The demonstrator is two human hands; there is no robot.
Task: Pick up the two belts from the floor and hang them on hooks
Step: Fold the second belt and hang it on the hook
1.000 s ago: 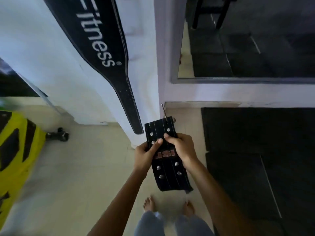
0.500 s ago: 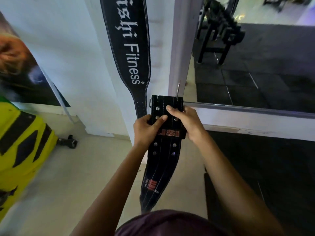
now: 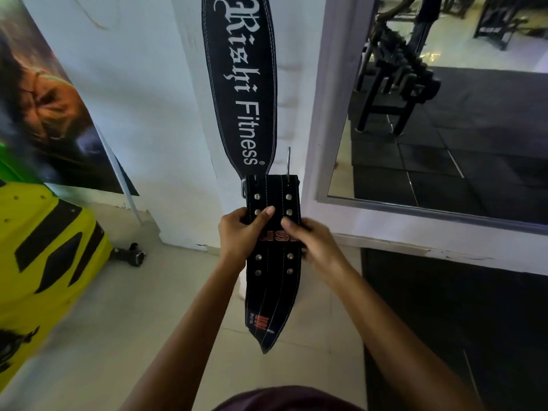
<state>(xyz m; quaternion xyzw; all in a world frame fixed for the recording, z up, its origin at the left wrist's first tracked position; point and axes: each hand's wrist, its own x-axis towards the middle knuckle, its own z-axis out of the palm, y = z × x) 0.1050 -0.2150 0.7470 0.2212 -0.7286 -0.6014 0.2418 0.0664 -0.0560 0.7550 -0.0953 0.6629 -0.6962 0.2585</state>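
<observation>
A black weightlifting belt with white lettering [image 3: 240, 84] hangs down the white wall pillar, its top out of view. In front of its lower end I hold a second black studded belt [image 3: 272, 280], folded, with red letters and its pointed tail hanging toward the floor. My left hand [image 3: 241, 232] grips its left edge, thumb across the front. My right hand [image 3: 311, 241] grips its right edge. The belt's metal buckle prong [image 3: 288, 161] sticks up above its top edge. No hook is visible.
A large wall mirror [image 3: 444, 114] at right reflects a dumbbell rack and black mats. Black floor mat [image 3: 444, 321] lies below it. A yellow-black machine [image 3: 44, 247] stands at left, a small dumbbell [image 3: 130, 255] by the wall, a poster [image 3: 44, 108] above.
Both hands have lifted the studded belt up along the wall, from near the hanging belt's tip to overlapping its lower end. My view has tilted upward.
</observation>
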